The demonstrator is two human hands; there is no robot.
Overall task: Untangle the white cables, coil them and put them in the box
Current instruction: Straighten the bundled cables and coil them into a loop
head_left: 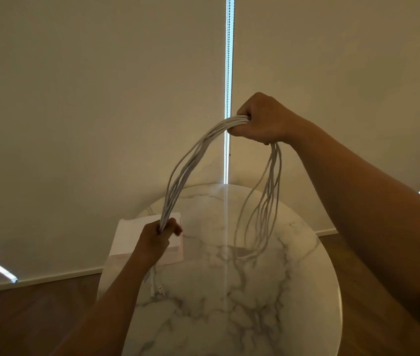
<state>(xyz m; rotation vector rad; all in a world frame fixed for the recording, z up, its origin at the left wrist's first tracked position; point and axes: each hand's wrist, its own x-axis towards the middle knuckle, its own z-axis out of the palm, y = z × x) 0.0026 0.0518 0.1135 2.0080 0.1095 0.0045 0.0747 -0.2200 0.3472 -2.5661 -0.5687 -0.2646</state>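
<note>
Cables (191, 160), white, bundled, arching

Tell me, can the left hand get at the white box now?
Probably yes: the left hand appears just above the box, with nothing seen between. But its grip is full of white cables, which the right hand also holds.

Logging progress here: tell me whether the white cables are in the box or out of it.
Out. The left hand and right hand hold the cables up over the table; the box sits on it.
</note>
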